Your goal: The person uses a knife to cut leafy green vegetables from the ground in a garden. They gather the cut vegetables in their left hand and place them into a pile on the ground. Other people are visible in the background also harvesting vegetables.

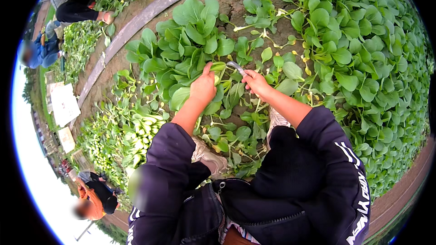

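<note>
Near the middle of the head view, my left hand (203, 89) is closed on the pale stems of a leafy green plant like bok choy (218, 66), whose leaves merge with a larger leafy clump (184, 44) to the left. My right hand (255, 82) grips a small curved metal blade (236, 67), its handle mostly hidden in my fingers. The blade's tip lies close to the cut-looking stem end; whether they touch I cannot tell. Loose leaves, some yellow, lie on the soil beneath both hands.
Dense standing greens (368, 58) fill the right side. Cut greens with pale stems (144, 132) lie at the lower left. A grey hose or strip (136, 23) curves across the soil. White sheets (64, 103) and crates (81, 159) lie far left. Several people crouch or sit at left.
</note>
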A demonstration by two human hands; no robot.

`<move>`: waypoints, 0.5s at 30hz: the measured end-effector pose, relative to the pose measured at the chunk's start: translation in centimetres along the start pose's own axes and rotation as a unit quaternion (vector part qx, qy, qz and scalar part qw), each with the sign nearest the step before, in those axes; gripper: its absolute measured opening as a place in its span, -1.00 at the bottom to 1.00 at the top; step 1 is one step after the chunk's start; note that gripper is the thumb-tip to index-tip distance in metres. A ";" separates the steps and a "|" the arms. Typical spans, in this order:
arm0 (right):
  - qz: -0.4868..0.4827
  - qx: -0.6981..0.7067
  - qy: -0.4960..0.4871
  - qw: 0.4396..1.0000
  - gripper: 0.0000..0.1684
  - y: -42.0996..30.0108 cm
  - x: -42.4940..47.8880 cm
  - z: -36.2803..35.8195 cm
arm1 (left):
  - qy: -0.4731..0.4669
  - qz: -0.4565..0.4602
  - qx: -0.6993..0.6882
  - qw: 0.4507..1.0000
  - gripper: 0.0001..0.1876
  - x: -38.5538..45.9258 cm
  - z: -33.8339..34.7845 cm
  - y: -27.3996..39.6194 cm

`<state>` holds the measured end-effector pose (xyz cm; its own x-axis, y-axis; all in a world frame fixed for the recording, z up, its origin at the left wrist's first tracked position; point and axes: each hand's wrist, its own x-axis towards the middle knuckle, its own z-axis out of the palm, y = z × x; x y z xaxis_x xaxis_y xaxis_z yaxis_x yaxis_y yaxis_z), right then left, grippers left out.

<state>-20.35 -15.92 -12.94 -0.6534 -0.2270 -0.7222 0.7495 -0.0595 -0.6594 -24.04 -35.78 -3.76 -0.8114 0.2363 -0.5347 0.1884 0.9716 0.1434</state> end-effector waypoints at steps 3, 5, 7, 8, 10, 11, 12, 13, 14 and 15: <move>0.012 0.029 -0.021 0.999 -0.60 -0.2 -0.1 0.3 | 0.005 -0.016 -0.018 1.000 -0.51 0.0 0.0 -0.5; 0.026 0.045 -0.024 0.998 -0.60 -0.4 -0.1 0.5 | 0.004 -0.017 -0.021 1.000 -0.50 0.1 0.0 -0.9; 0.040 0.072 -0.043 0.996 -0.60 -0.4 0.3 0.1 | -0.009 -0.024 -0.017 1.000 -0.50 0.3 -0.4 -0.7; 0.047 0.085 -0.053 0.994 -0.60 -0.4 0.5 -0.1 | -0.021 -0.032 -0.010 0.999 -0.50 0.4 -0.5 -0.7; 0.043 0.050 -0.061 0.996 -0.60 -0.4 1.3 -0.4 | -0.029 -0.035 -0.007 0.999 -0.49 0.7 -0.7 -0.5; 0.041 0.033 -0.065 0.997 -0.60 -0.4 1.7 -0.4 | -0.025 -0.031 -0.012 0.999 -0.49 0.7 -0.8 -0.5; 0.031 0.002 -0.053 0.998 -0.62 -0.7 1.8 0.0 | -0.021 -0.029 -0.016 0.999 -0.49 0.7 -0.7 -0.7; 0.012 -0.040 -0.043 0.998 -0.63 -1.0 1.9 0.4 | -0.007 -0.021 -0.031 0.999 -0.49 0.6 -0.4 -1.1; -0.007 -0.081 -0.032 0.996 -0.63 -1.3 2.0 0.7 | 0.007 -0.013 -0.045 0.999 -0.48 0.5 -0.2 -1.7; -0.025 -0.123 -0.016 0.992 -0.64 -1.2 2.3 0.3 | 0.021 0.001 -0.061 0.998 -0.48 0.6 -0.2 -1.7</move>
<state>-22.72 -16.68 -13.75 -0.6831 -0.2602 -0.6824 0.6641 0.1673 -0.7287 -24.97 -37.31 -4.12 -0.8343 0.2339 -0.4992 0.1224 0.9615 0.2459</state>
